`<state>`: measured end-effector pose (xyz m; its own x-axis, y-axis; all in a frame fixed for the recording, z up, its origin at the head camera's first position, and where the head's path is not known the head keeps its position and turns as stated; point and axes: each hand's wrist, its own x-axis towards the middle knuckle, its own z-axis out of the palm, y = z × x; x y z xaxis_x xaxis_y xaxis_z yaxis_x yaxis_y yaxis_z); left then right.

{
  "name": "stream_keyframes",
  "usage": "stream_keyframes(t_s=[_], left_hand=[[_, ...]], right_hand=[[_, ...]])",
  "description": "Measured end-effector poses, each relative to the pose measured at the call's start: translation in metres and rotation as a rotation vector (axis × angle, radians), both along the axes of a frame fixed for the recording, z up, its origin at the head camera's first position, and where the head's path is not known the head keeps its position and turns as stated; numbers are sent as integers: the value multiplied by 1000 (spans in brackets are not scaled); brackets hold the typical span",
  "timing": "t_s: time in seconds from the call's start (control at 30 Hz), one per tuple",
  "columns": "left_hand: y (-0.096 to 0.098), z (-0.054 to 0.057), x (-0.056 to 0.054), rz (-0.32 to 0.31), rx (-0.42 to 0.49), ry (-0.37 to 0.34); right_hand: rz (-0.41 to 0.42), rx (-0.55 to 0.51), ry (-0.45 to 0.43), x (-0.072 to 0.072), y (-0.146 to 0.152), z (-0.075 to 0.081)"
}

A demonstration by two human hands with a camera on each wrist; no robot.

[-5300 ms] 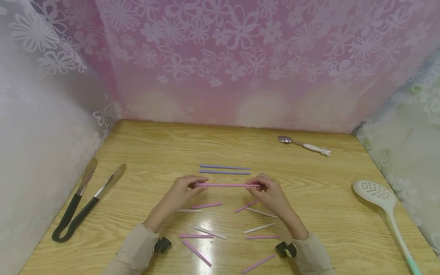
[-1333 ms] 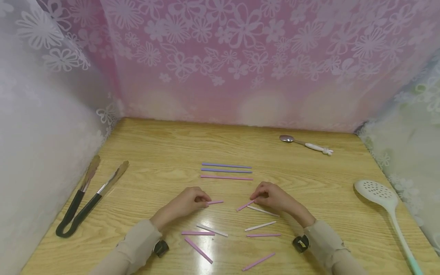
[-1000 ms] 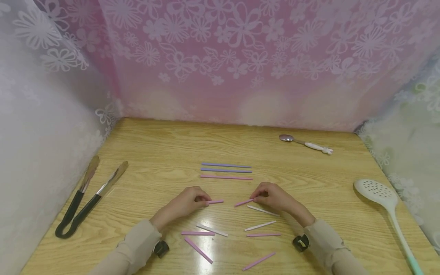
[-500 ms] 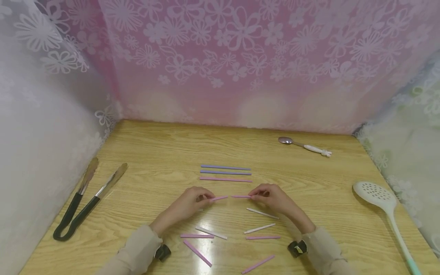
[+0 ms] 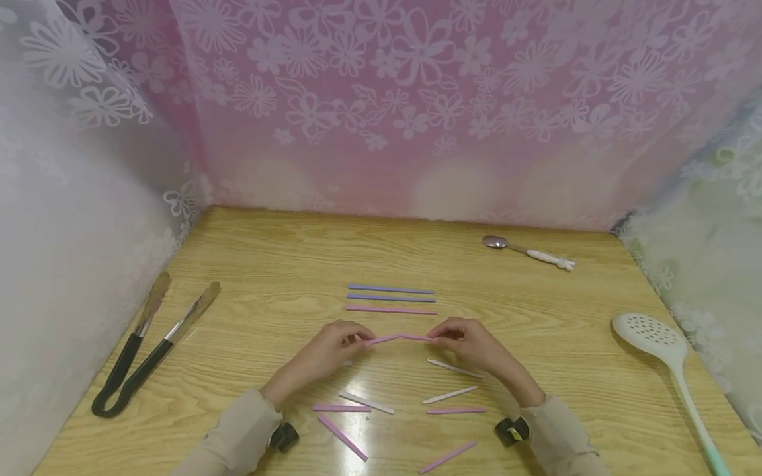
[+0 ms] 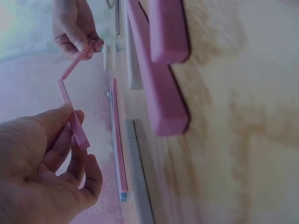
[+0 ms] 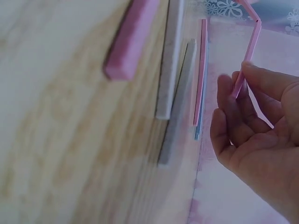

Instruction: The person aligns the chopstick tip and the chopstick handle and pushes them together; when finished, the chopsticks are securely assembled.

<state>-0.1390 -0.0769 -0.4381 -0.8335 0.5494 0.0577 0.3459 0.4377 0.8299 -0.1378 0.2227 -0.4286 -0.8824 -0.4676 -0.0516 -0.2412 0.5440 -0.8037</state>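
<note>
The left hand (image 5: 333, 344) is pinching a short pink stick (image 5: 383, 340) between thumb and fingers, and the right hand (image 5: 473, 340) is pinching a second short pink stick (image 5: 416, 338) in the same way. Both sticks are being held above the middle of the table (image 5: 286, 251), their inner ends meeting at a slight angle. Just beyond them, toward the far edge, a long pink stick (image 5: 391, 310) and two long blue sticks (image 5: 389, 299) are lying side by side. On the person's side, loose pink sticks (image 5: 341, 408) and white sticks (image 5: 450, 395) are lying scattered. Tongs (image 5: 127, 380) are resting along the left edge, a slotted spoon (image 5: 649, 332) is lying by the right edge, and a small spoon (image 5: 530, 253) is lying near the far right corner.
</note>
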Motion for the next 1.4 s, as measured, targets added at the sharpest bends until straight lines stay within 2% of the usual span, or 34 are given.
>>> stream_keyframes(t_s=[0.13, 0.33, 0.5, 0.8, 1.17, 1.4], left_hand=[[0, 1, 1, 12, -7, 7], [0, 3, 1, 23, -33, 49], [1, 5, 2, 0, -35, 92], [1, 3, 3, 4, 24, 26], [4, 7, 3, 6, 76, 103], [4, 7, 6, 6, 89, 141]], right_hand=[[-12, -2, -15, 1, 0, 2], [-23, 33, 46, 1, -3, 6], [5, -24, 41, 3, -9, 6], [-14, -97, 52, 9, -21, 3], [-22, -156, 94, 13, -30, 5], [-47, -160, 70, 18, -34, 7]])
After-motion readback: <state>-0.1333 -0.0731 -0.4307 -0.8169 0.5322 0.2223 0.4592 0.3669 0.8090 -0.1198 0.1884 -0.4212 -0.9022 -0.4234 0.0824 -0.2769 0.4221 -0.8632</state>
